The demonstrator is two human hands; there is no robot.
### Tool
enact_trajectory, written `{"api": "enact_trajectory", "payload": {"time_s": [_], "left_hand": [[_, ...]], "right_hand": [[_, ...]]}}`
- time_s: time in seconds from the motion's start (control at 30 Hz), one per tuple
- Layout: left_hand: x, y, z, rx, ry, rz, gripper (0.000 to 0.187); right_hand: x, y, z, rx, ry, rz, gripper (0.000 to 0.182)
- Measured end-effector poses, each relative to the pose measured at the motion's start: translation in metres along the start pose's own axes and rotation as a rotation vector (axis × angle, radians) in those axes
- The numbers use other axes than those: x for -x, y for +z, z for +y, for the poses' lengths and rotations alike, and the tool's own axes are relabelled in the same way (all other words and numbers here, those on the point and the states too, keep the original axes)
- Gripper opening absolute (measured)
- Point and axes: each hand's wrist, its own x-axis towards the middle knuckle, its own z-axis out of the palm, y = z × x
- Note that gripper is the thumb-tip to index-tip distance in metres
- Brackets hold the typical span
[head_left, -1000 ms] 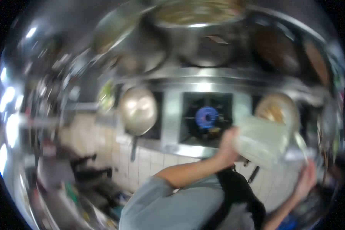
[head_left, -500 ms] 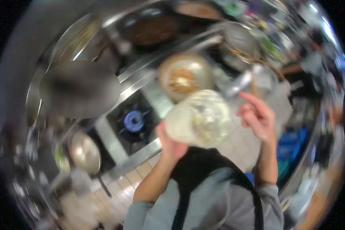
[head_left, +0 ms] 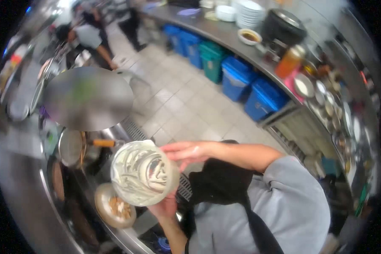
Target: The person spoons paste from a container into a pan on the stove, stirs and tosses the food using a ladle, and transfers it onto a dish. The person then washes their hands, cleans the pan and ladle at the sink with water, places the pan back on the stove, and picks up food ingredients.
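Note:
A clear tub (head_left: 133, 186) smeared inside with a thick white cream is tipped so that its mouth faces me. My left hand (head_left: 165, 206) grips it from below, fingers partly hidden behind the wall. At the tub's right side is my right hand (head_left: 186, 151), its fingers stretched out along the edge, with a white smear on the skin. Whether those fingertips press on the tub is hard to tell. Just below and left of the tub, a pan (head_left: 103, 198) on the stove holds browned pieces of food (head_left: 119, 207) topped with a white dollop.
On the left are a pot (head_left: 70, 148), an orange handle (head_left: 103, 143) and the steel stove edge (head_left: 114, 239). Across the tiled floor (head_left: 178, 101), blue bins (head_left: 237, 76) and a green bin (head_left: 211, 59) line a counter (head_left: 216, 31) with stacked plates (head_left: 249, 15). A co-worker (head_left: 89, 36) bends at upper left.
My view has swung right, away from the burners toward the floor and bins. The tub now tips its mouth toward me. My right hand, earlier apart with a finger pointing, has come to the tub's side.

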Motion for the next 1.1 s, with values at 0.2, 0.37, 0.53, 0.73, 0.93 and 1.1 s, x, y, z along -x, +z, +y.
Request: {"api": "enact_trajectory", "payload": {"time_s": [0.2,0.37,0.53,0.73,0.93,1.1], "left_hand": [[-0.006,-0.018,-0.023,-0.518,0.015,-0.046,0.050],[-0.012,-0.029,0.006,-0.830,0.080,-0.214,0.036],[-0.060,0.012,0.045,-1.049,0.254,-0.710,0.061],[-0.116,0.099,0.072,-1.139,0.162,-1.527,0.092],[-0.097,0.178,0.043,-0.815,0.285,-2.044,0.072],[-0.057,0.194,-0.070,-0.819,0.171,-2.389,0.043]], "right_hand": [[0.082,0.008,0.065,-0.229,-0.260,0.349,0.070],[0.095,0.071,0.061,-0.150,-0.432,0.599,0.068],[0.087,0.096,0.060,-0.201,-0.641,0.824,0.069],[0.069,0.136,0.086,-0.260,-0.943,1.208,0.065],[0.094,0.205,0.108,-0.447,-1.115,1.650,0.051],[0.137,0.192,0.170,-0.444,-1.419,1.698,0.051]]}}
